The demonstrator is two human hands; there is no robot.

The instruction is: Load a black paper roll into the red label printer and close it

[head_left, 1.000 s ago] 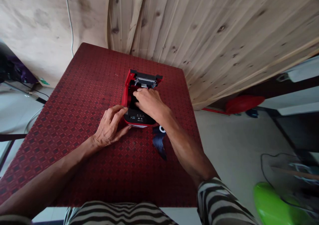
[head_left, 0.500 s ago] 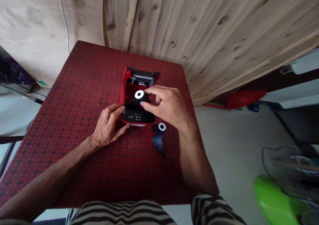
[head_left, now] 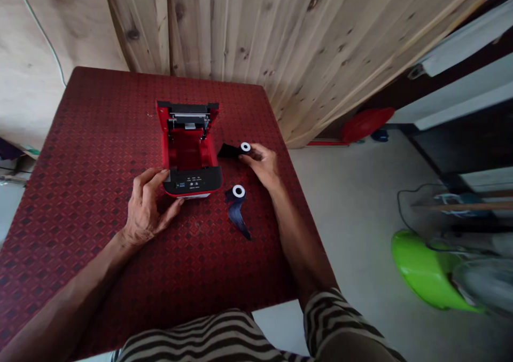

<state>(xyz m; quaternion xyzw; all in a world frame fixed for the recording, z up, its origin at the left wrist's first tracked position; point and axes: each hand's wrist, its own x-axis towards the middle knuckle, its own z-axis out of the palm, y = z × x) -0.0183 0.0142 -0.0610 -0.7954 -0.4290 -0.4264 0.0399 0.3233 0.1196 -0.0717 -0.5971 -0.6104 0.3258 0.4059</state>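
Two bare hands work at a red tabletop (head_left: pixel 100 138). At the left, the person's left hand (head_left: pixel 146 204) spans the near left corner of a red-and-black machine (head_left: pixel 192 183), fingers on its top edge and thumb against the front; this grip has stayed put over the last second. Just right of that grip, the machine stands with its lid (head_left: pixel 188 117) raised and tipped back, at the far side from the fingers. Half a second ago the right hand held a roll over the red bay (head_left: pixel 191 148); now the bay lies uncovered between the two hands.

Farther right, a loose dark strip (head_left: pixel 228 151) trails from the held roll (head_left: pixel 245 147) back toward the machine, its end just beside the casing. Nearer the body than the right grip, a second roll (head_left: pixel 239 191) rests with its own dark tail hanging toward the person, where it was before.

At the right, the right hand (head_left: pixel 264 162) pinches the held roll between thumb and fingers, a narrow grip. Whether that roll touches the tabletop cannot be told. The shift appears to leave the roll and its strip fully apart from the machine, which the left hand seems to steady.
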